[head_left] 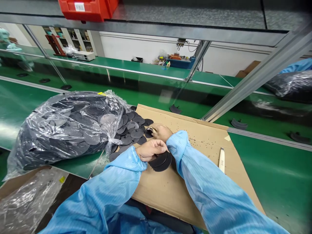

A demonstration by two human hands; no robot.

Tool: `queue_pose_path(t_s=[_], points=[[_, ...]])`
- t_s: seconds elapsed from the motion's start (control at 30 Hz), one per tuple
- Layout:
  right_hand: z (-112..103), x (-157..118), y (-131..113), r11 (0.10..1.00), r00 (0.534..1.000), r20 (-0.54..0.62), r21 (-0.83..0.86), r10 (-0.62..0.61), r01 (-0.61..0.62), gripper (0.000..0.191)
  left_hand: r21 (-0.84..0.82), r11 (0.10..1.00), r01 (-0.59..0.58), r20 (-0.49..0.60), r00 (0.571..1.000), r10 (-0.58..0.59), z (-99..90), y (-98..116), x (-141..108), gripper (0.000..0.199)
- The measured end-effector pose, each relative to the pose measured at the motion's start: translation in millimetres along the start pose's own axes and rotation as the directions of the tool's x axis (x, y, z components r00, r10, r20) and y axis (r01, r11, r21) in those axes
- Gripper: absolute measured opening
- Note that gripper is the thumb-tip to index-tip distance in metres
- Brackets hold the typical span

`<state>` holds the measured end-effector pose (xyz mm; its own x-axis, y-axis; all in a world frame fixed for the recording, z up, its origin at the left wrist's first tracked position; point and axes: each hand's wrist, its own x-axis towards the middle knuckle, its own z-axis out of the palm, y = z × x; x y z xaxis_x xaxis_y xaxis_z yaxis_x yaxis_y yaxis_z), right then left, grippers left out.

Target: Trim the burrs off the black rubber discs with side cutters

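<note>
My left hand (151, 150) is pinching some flat black discs (162, 163) between thumb and finger, and they are fanning out over the cardboard sheet (175, 191). I can't tell if they are touching it. My right hand (161, 132) is curling around a small shiny metal tool (151, 129), just past my left hand. The tool is pointing toward the pile of black discs (136, 133), which is lying beside a big see-through plastic bag (60, 130) full of more discs. A white stick-shaped tool (221, 160) is lying on the cardboard, right of my right sleeve, near tiny black bits (203, 143).
</note>
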<state>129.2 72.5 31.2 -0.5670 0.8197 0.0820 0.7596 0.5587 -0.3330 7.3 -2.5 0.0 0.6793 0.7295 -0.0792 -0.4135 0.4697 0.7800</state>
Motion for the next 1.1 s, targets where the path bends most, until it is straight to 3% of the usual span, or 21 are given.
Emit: queue_pose_path(t_s=[0.23, 0.33, 0.4, 0.47, 0.6, 0.7, 0.77, 0.83, 0.93, 1.0, 1.1], points=[[16.2, 16.3, -10.1, 0.992, 0.996, -0.015, -0.09, 0.092, -0.093, 0.029, -0.001, 0.993, 0.121, 0.01, 0.993, -0.121, 1.6, 4.5, 0.0, 0.039], [14.0, 8.3, -7.6, 0.988, 0.991, -0.049, -0.082, 0.125, -0.128, 0.03, 0.028, 0.989, 0.146, 0.049, 0.988, -0.148, 0.2, 6.2, -3.2, 0.043], [9.4, -4.5, -0.9, 0.982, 0.972, -0.146, -0.004, 0.184, -0.187, 0.029, 0.027, 0.99, 0.14, 0.065, 0.988, -0.141, -0.5, 6.6, -5.5, 0.047], [4.2, -23.3, 7.9, 0.954, 0.907, -0.308, 0.177, 0.287, -0.242, 0.028, -0.016, 0.993, 0.121, 0.044, 0.992, -0.12, -0.6, 6.5, -6.3, 0.05], [0.0, -67.8, 19.8, 0.85, 0.671, -0.569, 0.494, 0.475, -0.183, 0.03, -0.187, 0.982, -0.037, -0.161, 0.987, 0.006, 0.4, 5.9, -1.3, 0.043], [7.2, -92.7, 18.8, 0.822, 0.511, -0.671, 0.551, 0.537, -0.141, 0.031, -0.194, 0.947, -0.255, -0.367, 0.914, 0.171, 1.6, 5.2, 5.3, 0.038], [14.4, -101.7, 16.0, 0.826, 0.462, -0.703, 0.548, 0.541, -0.135, 0.029, -0.091, 0.936, -0.34, -0.444, 0.855, 0.268, 2.6, 4.3, 8.3, 0.035], [19.8, -106.3, 12.8, 0.839, 0.45, -0.724, 0.531, 0.523, -0.121, 0.027, 0.036, 0.93, -0.366, -0.498, 0.8, 0.335, 3.6, 3.4, 9.4, 0.034], [21.5, -110.0, 7.2, 0.873, 0.445, -0.764, 0.479, 0.467, -0.094, 0.024, 0.119, 0.933, -0.34, -0.575, 0.743, 0.343, 4.7, 2.9, 8.6, 0.035], [19.7, -112.4, 2.1, 0.905, 0.455, -0.789, 0.411, 0.414, -0.111, 0.022, 0.101, 0.949, -0.298, -0.592, 0.749, 0.298, 5.1, 3.4, 7.8, 0.036], [16.9, -115.9, -6.4, 0.939, 0.493, -0.8, 0.313, 0.343, -0.146, 0.02, 0.031, 0.971, -0.239, -0.569, 0.794, 0.214, 6.4, 4.6, 7.0, 0.034]])
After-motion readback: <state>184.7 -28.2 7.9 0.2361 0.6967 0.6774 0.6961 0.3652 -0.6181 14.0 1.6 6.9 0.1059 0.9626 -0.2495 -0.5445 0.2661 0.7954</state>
